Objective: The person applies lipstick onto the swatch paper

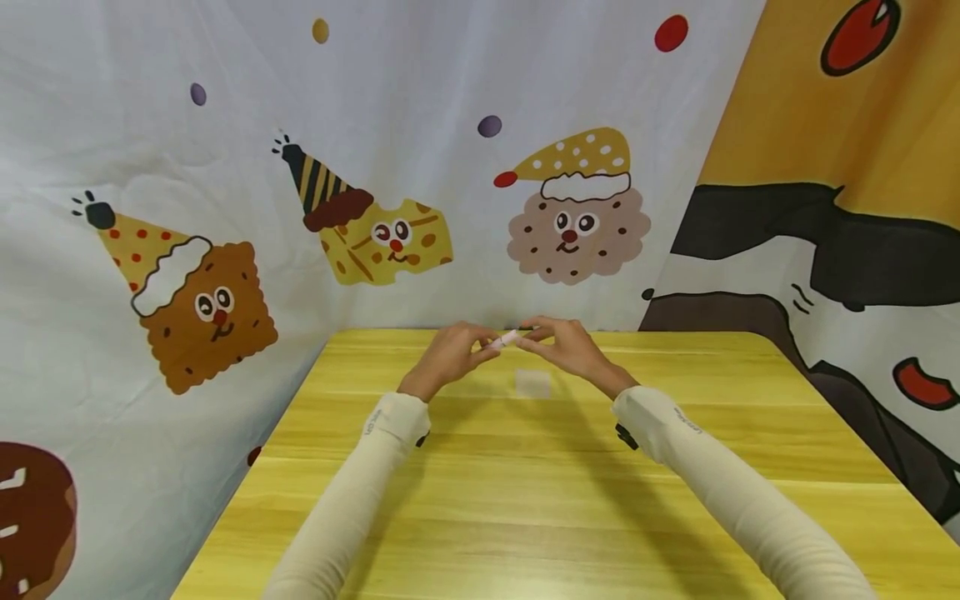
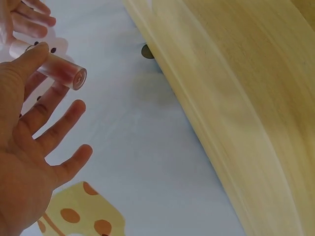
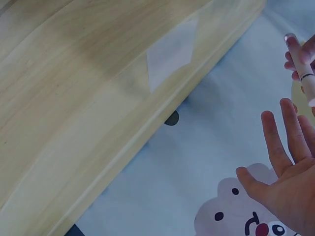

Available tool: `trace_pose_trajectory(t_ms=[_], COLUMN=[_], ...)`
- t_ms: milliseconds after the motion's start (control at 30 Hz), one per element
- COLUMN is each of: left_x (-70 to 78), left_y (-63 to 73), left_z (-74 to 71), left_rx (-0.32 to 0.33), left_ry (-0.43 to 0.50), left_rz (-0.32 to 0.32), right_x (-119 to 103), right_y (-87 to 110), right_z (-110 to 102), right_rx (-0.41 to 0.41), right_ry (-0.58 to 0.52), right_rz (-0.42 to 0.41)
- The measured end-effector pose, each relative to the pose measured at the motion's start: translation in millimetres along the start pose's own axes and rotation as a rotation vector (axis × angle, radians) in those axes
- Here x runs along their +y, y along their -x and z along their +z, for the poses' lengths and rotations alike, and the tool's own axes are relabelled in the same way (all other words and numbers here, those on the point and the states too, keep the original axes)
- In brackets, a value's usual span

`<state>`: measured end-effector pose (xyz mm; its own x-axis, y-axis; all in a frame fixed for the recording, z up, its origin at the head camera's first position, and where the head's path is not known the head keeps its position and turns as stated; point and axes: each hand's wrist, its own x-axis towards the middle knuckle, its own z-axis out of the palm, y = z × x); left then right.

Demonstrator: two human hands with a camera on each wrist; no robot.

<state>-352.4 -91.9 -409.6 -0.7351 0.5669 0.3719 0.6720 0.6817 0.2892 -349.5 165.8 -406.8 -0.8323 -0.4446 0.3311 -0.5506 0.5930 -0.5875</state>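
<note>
A small slim tube that looks like lip gloss (image 2: 64,71), with a clear pinkish body and a pale cap end, is held up over the far part of the table. Thumb and fingers of my left hand (image 1: 450,354) pinch its body, while the other fingers spread out, as the left wrist view shows. Close to the cap end is my right hand (image 1: 570,346). Its fingers (image 3: 283,137) reach out extended in the right wrist view, with the tube's pale end just above them; its thumb lies outside that frame.
A white rectangular piece (image 1: 532,383) lies flat on the wooden table (image 1: 480,500), just below the hands and near the far edge. Behind the table hangs a cloth (image 1: 420,83) printed with cartoon snacks.
</note>
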Motion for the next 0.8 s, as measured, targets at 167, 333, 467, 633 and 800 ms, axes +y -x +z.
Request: trace_pose_trajectory(t_ms=[167,333,467,633,800], left_x=[3.4,5.6,7.1,8.3,9.2], left_y=[-3.6,-4.7,-5.1,-5.7,-6.9], left_z=[1.1,2.8,3.6,4.3,4.0], left_rx=[0.011,0.023,0.030,0.030,0.023], left_ry=[-0.022,-0.034,-0.042,-0.043,-0.034], left_rz=[0.012,0.027,0.035,0.045,0.040], right_x=[-3.5,-6.0,-6.0,-5.4,-4.8], right_y=[-1.6,-3.2,-5.1,-5.8,-4.5], right_z=[1.8,3.7,5.1,5.9,5.5], right_rx=[0.003,0.004,0.013,0.028,0.040], right_ry=[0.004,0.002,0.022,0.049,0.057], right_rz=[0.000,0.013,0.009,-0.010,-0.035])
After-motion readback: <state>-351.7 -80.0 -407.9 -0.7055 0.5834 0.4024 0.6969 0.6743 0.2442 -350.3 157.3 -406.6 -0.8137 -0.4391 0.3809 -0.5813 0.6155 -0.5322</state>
